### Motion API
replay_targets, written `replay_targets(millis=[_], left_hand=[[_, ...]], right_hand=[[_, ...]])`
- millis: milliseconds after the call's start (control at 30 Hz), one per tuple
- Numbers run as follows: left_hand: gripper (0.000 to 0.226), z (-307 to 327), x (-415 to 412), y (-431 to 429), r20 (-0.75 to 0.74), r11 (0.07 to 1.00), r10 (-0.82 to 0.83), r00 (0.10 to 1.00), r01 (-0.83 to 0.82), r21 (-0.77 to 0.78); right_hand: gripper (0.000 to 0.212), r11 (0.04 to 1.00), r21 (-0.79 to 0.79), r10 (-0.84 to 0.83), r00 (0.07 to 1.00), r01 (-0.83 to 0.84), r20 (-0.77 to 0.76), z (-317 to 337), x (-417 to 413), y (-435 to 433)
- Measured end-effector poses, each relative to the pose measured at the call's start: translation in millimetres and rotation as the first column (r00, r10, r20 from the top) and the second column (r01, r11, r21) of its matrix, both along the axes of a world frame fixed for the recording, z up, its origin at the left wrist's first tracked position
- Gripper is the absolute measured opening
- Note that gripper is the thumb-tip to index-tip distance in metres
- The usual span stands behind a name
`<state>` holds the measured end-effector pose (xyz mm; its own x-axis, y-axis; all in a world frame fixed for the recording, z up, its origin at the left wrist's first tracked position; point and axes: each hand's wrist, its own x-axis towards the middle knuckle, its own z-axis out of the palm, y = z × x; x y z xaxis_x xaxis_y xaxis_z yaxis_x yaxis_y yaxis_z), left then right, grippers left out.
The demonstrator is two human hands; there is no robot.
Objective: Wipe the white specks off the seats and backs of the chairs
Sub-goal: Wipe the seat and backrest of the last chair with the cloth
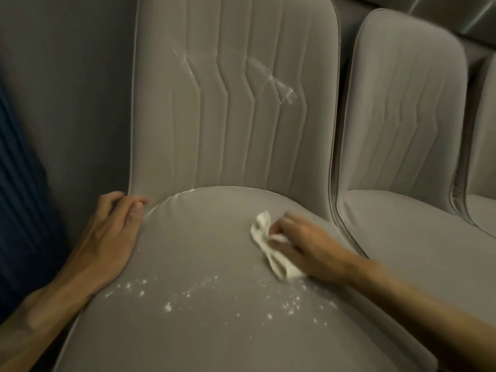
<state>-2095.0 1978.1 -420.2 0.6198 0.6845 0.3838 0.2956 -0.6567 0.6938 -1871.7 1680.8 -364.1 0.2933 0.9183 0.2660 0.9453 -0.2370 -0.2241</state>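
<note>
View from the head camera, looking down on the nearest chair. The left hand (112, 232) lies along the left rim of the seat (204, 237). Its fingers are largely extended, their tips touch the corner where the seat meets the back (230, 130), and it holds nothing. The right hand (303, 242), somewhat blurred, rests on the right half of the seat. Its fingers are curled over a crumpled white cloth (268, 245), pressing it to the upholstery. The cloth protrudes from the hand on its left side, one end pointing toward the back and the other toward the front edge of the seat.

White specks (167, 306) lie scattered in a band across the front part of the seat. The band runs between the two forearms, just in front of the cloth and reaching up to its lower end. The seat surface between the cloth and the back appears largely free of them, save a thin white line along the rear seam. Faint white streaks (279, 84) cross the ribbed back, well above both hands.

A second chair (402, 116) of the same kind stands just beside the first on the right. The edge of a third chair (483, 157) shows at the frame border. A grey wall (67, 76) is on the left.
</note>
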Motion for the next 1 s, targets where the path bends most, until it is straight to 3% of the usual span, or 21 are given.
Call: replay_targets(millis=[100,200,300,367,433,533,633,700,733,800,933,1000], left_hand=[[0.031,-2.9,1.2,3.2,0.036,1.000,-0.003,0.999,0.003,0.009],[0.026,-3.3,1.1,3.7,0.049,1.000,-0.016,0.999,0.015,0.020],[0.036,-2.5,0.0,3.5,0.032,1.000,-0.011,0.999,0.010,0.012],[0.043,-1.9,0.6,2.8,0.033,1.000,-0.004,0.999,0.004,0.010],[0.047,-1.2,0.8,2.7,0.034,1.000,-0.002,0.999,0.002,0.009],[0.049,-2.0,-0.4,4.6,0.027,1.000,-0.001,1.000,0.001,-0.007],[0.044,-2.7,-0.5,3.9,0.038,1.000,-0.012,0.999,0.012,-0.002],[0.033,-3.6,-0.5,3.6,0.042,1.000,-0.005,0.999,0.004,0.010],[0.031,-3.6,-0.1,3.7,0.038,1.000,-0.001,0.999,0.001,0.010],[0.031,-3.4,0.5,4.0,0.024,1.000,0.006,1.000,-0.006,0.000],[0.039,-2.2,1.6,3.7,0.019,1.000,0.012,1.000,-0.012,-0.005],[0.046,-0.4,2.1,3.0,0.004,0.999,0.020,1.000,-0.020,-0.026]], right_hand=[[0.022,0.992,-0.085,0.089,0.996,-0.089,-0.010,7.3,-1.1,-19.4],[0.026,0.986,-0.123,-0.099,0.992,0.109,0.084,20.3,36.3,-16.6],[0.028,0.949,-0.133,-0.274,0.957,0.284,0.091,21.0,43.3,-4.9],[0.027,0.977,-0.075,-0.196,0.978,0.201,0.070,12.6,21.6,-7.3],[0.025,1.000,-0.030,-0.002,1.000,0.002,-0.003,5.5,-8.0,-17.0],[0.019,0.991,-0.098,0.086,0.995,-0.089,-0.041,6.9,-7.0,-26.4],[0.024,0.984,-0.057,-0.164,0.986,0.166,0.042,11.3,37.8,-21.9],[0.029,0.918,-0.064,-0.387,0.919,0.392,0.074,13.0,53.6,-13.2],[0.030,0.901,-0.060,-0.423,0.902,0.429,0.090,10.3,52.1,-8.2],[0.027,0.936,-0.005,-0.352,0.933,0.353,0.081,3.7,32.4,-3.1],[0.020,1.000,-0.022,0.006,0.999,-0.007,-0.051,0.0,-19.4,-19.9],[0.021,0.998,-0.058,0.005,1.000,-0.006,-0.023,3.1,-7.5,-21.4]])
